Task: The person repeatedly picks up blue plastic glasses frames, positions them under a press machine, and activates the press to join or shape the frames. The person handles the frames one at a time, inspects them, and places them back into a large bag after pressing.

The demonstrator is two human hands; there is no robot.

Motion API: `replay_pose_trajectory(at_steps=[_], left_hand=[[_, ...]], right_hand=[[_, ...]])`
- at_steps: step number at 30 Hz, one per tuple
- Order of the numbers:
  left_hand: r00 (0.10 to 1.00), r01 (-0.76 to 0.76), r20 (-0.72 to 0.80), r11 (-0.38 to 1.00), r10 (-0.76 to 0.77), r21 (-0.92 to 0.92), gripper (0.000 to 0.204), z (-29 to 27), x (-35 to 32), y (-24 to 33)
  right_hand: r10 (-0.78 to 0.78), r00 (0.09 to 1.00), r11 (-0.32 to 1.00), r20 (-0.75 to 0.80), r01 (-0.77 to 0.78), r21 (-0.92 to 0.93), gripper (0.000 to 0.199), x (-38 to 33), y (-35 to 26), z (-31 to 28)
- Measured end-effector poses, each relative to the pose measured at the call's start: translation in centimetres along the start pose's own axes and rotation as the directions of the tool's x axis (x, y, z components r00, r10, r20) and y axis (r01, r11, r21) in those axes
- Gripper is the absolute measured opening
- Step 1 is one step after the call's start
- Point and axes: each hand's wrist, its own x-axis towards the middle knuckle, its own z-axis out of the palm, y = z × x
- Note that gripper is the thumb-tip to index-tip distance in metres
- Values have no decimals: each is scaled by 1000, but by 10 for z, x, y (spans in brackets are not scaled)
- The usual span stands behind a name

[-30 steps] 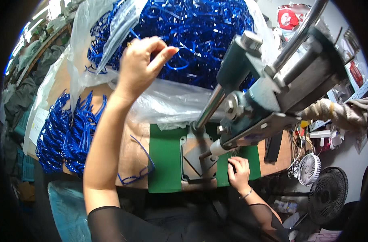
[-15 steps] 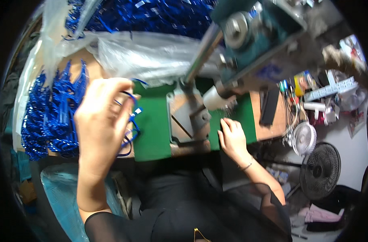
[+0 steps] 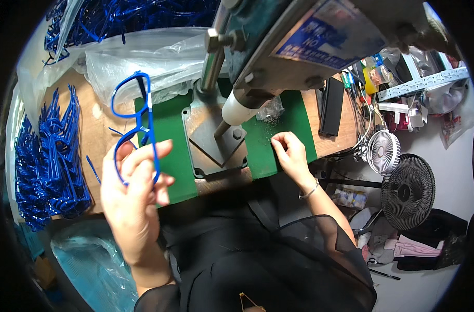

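At middle left, the left hand (image 3: 132,205) grips blue glasses (image 3: 143,129), long way nearly up and down; right hand (image 3: 293,156), can't tell.

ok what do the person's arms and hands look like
The left hand and right hand look ungloved. A thin, silver-coloured bracelet circles the right wrist. Loose, see-through black sleeves end around the elbows.

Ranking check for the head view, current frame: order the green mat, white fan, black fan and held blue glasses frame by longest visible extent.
1. Green mat, partly covered
2. Blue glasses frame, helped by being nearer the camera than the fans
3. Black fan
4. White fan
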Motion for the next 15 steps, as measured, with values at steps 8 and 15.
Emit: replay_pose_trajectory(at_steps=[8,15], left_hand=[[969,-13,239,978,64,-209,81,17,-9,-30],[941,-61,331,997,70,-39,82,18,-14,-50]], right_hand=[[140,988,975,71,-150,162,9,-1,2,-3],[-67,996,996,54,70,-54,8,2,0,-1]])
